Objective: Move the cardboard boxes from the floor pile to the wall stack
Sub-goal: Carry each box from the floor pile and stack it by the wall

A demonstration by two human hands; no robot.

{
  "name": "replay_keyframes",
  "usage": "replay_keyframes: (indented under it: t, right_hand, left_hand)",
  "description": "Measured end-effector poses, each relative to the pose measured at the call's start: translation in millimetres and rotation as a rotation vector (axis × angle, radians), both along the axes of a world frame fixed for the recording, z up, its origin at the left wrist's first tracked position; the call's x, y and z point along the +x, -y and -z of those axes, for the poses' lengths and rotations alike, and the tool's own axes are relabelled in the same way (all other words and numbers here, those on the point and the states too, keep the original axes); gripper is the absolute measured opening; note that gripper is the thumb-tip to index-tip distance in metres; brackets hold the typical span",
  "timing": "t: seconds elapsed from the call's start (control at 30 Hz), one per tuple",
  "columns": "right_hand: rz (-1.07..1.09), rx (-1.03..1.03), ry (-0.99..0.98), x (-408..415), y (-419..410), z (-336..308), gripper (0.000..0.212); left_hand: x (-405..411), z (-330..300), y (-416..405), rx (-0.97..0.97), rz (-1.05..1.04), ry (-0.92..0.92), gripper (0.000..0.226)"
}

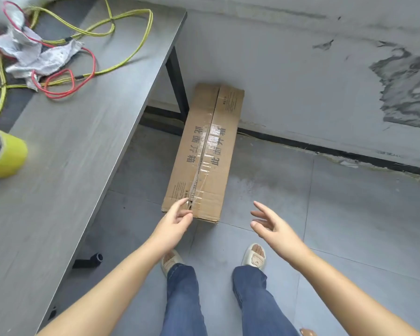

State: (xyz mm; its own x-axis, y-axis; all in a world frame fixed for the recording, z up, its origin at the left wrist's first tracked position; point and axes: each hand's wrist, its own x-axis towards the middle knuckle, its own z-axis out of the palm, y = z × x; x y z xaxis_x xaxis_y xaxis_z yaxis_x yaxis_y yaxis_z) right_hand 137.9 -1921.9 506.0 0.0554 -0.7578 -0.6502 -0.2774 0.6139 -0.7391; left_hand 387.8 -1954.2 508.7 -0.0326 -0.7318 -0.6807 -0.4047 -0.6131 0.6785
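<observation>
One long brown cardboard box (205, 151) with clear tape along its top seam lies on the grey tiled floor, its far end against the wall (289, 69). My left hand (174, 223) hovers at the box's near left corner, fingers loosely curled, touching or nearly touching the edge and holding nothing. My right hand (270, 224) is open with fingers spread, to the right of the box's near end and apart from it.
A grey table (83, 141) stands on the left, its dark leg (177, 78) beside the box. On it lie yellow and red cables (90, 30), crumpled paper (34, 57) and a yellow tape roll (3, 154). My sandalled feet stand just behind the box.
</observation>
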Motion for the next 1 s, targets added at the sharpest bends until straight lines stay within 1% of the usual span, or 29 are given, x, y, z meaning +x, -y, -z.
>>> replay_keyframes:
  t: [0.1,0.2,0.3,0.4,0.53,0.67,0.8,0.93,1.0]
  right_hand:
    - [-0.029,-0.11,-0.01,-12,-35,-49,0.051]
    - [0.039,-0.195,-0.002,-16,-80,-84,0.05]
    - [0.184,-0.257,-0.014,-8,-134,-101,0.048]
    - [0.386,-0.302,-0.044,13,-184,-111,0.047]
    - [0.727,-0.331,-0.06,54,-246,-122,0.045]
    - [1.011,-0.35,-0.113,94,-309,-133,0.048]
    - [1.23,-0.346,-0.185,134,-377,-134,0.042]
    - [1.401,-0.348,-0.251,159,-449,-131,0.041]
    - [1.49,-0.375,-0.273,168,-487,-134,0.041]
  left_hand:
    - [-4,-58,-34,-0.101,-0.002,-0.112,0.04]
    - [-3,-97,-72,-0.18,0.001,-0.177,0.038]
    - [7,-118,-103,-0.242,0.034,-0.193,0.038]
    - [24,-128,-121,-0.307,0.101,-0.193,0.039]
    - [51,-136,-128,-0.377,0.246,-0.171,0.037]
    - [54,-145,-131,-0.38,0.452,-0.171,0.036]
    - [39,-149,-158,-0.369,0.681,-0.197,0.036]
    - [16,-148,-208,-0.364,0.818,-0.262,0.036]
    - [3,-151,-243,-0.368,0.902,-0.313,0.03]
